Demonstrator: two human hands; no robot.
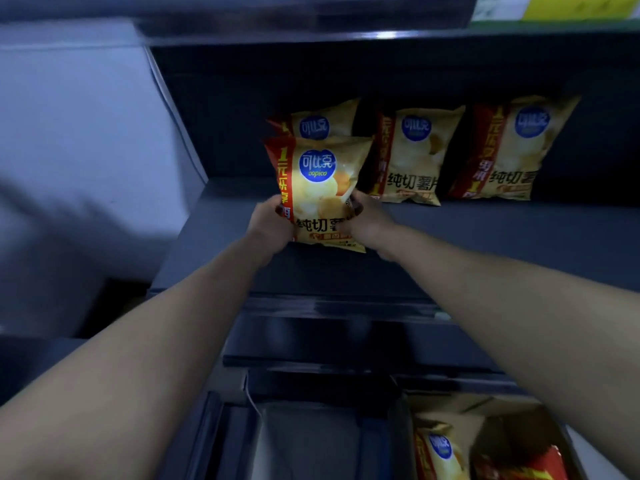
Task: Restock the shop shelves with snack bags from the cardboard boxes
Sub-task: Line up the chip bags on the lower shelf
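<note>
A yellow chip bag (pixel 320 188) with a red stripe and a blue round logo stands upright on the dark shelf (pixel 485 233). My left hand (pixel 268 225) grips its lower left edge and my right hand (pixel 369 221) grips its lower right edge. Right behind it stands another bag (pixel 318 123) of the same kind, mostly hidden. Two more such bags (pixel 412 157) (pixel 509 150) lean against the shelf's back to the right. An open cardboard box (pixel 498 417) at the bottom right holds more bags (pixel 443 452).
An upper shelf edge (pixel 311 26) overhangs the top of the view. A lower shelf (pixel 346 358) juts out beneath my arms. A pale wall or panel (pixel 86 150) borders the shelf unit on the left.
</note>
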